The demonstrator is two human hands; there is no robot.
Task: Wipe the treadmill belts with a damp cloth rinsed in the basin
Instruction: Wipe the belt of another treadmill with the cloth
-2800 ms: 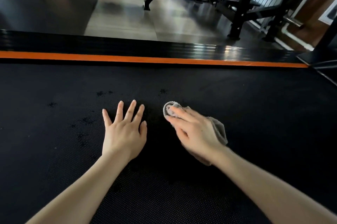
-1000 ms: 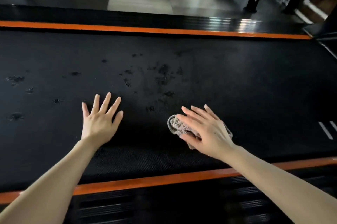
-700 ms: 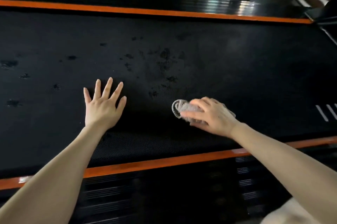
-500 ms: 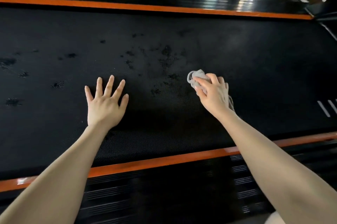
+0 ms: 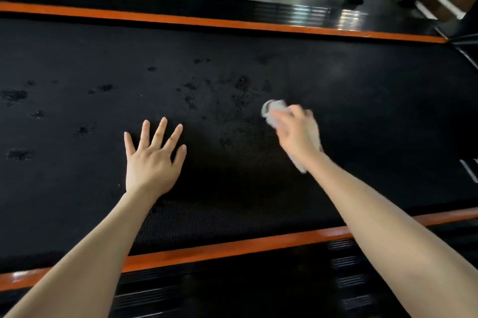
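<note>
Now | right hand (image 5: 297, 133) grips cloth (image 5: 274, 108), farther up belt (image 5: 367, 110) | left hand (image 5: 152, 159) flat, fingers spread, unmoved

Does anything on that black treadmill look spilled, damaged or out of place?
Yes: dark blotches speckle the belt, clustered just beyond the cloth gripped by the right hand and scattered off to the left of the flat left hand. They look like wet patches or grime, not tears; which one I cannot tell.
</note>
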